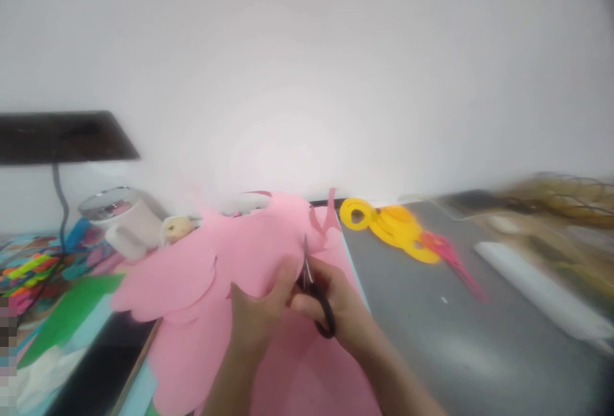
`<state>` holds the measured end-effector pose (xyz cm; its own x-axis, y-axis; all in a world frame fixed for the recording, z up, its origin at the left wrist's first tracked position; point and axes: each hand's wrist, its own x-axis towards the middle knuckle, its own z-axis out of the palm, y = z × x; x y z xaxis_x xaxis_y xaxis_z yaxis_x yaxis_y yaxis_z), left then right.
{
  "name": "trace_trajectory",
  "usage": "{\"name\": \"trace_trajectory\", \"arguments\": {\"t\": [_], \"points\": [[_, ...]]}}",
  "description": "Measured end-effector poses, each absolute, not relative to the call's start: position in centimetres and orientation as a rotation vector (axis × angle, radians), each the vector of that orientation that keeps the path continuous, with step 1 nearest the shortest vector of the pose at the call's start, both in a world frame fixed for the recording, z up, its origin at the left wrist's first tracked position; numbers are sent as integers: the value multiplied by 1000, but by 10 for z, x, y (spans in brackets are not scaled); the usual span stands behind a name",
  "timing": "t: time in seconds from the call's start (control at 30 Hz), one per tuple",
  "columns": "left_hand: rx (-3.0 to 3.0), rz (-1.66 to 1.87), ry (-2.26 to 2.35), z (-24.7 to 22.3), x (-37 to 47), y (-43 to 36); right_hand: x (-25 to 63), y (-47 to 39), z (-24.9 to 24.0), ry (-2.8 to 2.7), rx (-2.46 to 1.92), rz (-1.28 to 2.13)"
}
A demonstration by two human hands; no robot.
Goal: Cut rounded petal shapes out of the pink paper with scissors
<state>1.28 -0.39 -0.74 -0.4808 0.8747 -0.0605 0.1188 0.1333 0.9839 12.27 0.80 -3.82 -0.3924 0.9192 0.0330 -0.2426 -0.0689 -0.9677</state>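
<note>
My right hand (330,297) grips a pair of black-handled scissors (322,307), with the blades pointing up and away from me against a pink paper sheet (259,237). The blades look nearly closed at the sheet's right side. Close beside it on the left, my left hand (268,313) is closed on the same sheet, its thumb lying on top and the other fingers hidden. Overlapping pink pieces with scalloped edges (167,275) spread to the left. Curled pink strips (330,211) stand up behind the right hand.
Yellow ring-shaped cutouts (391,227) and a pink pair of scissors (455,262) lie on the grey table (432,345) at right. A white roll (537,288) is farther right. At left are a white mug (137,227), green paper (77,313) and a dark panel (67,137) on a stand.
</note>
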Motion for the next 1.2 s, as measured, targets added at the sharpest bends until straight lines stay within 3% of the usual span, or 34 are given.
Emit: {"name": "trace_trajectory", "arguments": {"t": [1.2], "points": [[973,1497,1678,-12,4,1,122,8,-36,-1287,-956,1624]]}}
